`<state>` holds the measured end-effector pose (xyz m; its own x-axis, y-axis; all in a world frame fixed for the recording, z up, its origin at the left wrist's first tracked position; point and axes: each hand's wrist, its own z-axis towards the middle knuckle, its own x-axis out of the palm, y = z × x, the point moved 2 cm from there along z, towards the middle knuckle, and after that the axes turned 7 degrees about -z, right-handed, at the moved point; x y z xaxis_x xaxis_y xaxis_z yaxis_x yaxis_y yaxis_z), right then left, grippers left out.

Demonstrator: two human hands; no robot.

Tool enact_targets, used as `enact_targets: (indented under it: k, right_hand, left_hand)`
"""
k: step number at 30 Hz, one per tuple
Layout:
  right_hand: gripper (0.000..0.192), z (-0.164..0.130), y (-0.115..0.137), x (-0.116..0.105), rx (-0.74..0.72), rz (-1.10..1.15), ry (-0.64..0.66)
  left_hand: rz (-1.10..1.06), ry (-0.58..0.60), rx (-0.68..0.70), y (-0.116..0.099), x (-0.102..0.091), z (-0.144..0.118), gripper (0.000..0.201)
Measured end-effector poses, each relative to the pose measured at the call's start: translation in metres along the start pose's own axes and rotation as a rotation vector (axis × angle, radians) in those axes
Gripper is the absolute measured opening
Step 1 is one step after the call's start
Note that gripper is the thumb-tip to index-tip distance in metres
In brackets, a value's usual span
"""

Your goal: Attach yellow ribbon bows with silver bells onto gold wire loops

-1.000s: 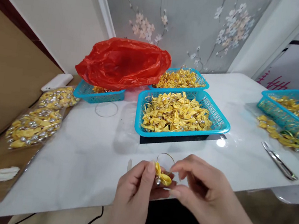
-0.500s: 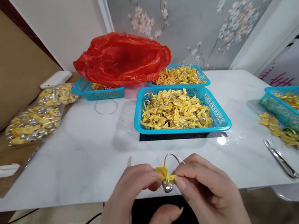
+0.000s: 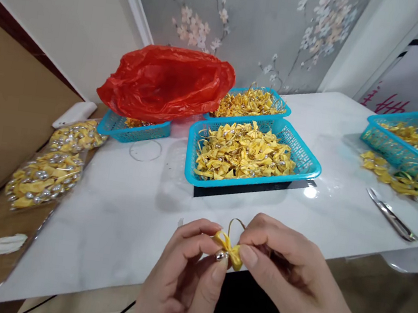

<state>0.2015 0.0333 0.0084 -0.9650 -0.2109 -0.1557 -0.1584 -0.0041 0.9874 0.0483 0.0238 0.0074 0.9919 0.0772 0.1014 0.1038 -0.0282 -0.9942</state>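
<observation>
Between my two hands, over the table's front edge, is a small yellow ribbon bow (image 3: pixel 233 255) with a silver bell (image 3: pixel 221 255) and a thin gold loop (image 3: pixel 238 221) rising above it. My left hand (image 3: pixel 189 277) pinches the bell and the bow's left side between thumb and fingers. My right hand (image 3: pixel 286 269) is closed on the bow's right side, thumb in front. Its curled fingertips are partly hidden. Just beyond my hands, a blue basket (image 3: pixel 191 174) holds a heap of similar yellow bows with bells.
A red plastic bag (image 3: pixel 164 84) lies over a blue basket (image 3: pixel 135 134) at the back left. Bagged bows (image 3: pixel 44 178) lie at left. Metal snips or tweezers (image 3: pixel 391 215) rest at right, near another blue basket (image 3: pixel 406 149) and loose bows (image 3: pixel 377 166).
My left thumb has come up and closed onto the bell, which now sits further left. The bow has turned in my fingers. The view has shifted slightly.
</observation>
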Motion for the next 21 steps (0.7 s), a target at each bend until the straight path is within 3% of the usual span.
enact_targets:
  k: [3, 8, 15, 21]
  right_hand:
    - [0.022, 0.002, 0.0, 0.0, 0.035, 0.048, 0.008]
    - [0.023, 0.002, 0.0, -0.002, 0.029, 0.033, -0.013]
    - [0.019, -0.001, 0.0, 0.001, 0.007, -0.019, 0.011]
    - [0.014, 0.0, -0.004, 0.003, -0.101, -0.113, -0.021]
  left_hand:
    - [-0.092, -0.075, -0.08, -0.002, 0.004, -0.003, 0.004]
    - [-0.266, -0.124, -0.171, -0.001, 0.006, -0.003, 0.019]
    - [-0.13, -0.024, -0.142, 0.0, 0.001, 0.001, 0.004]
    - [-0.377, 0.117, -0.416, 0.009, -0.006, 0.003, 0.017]
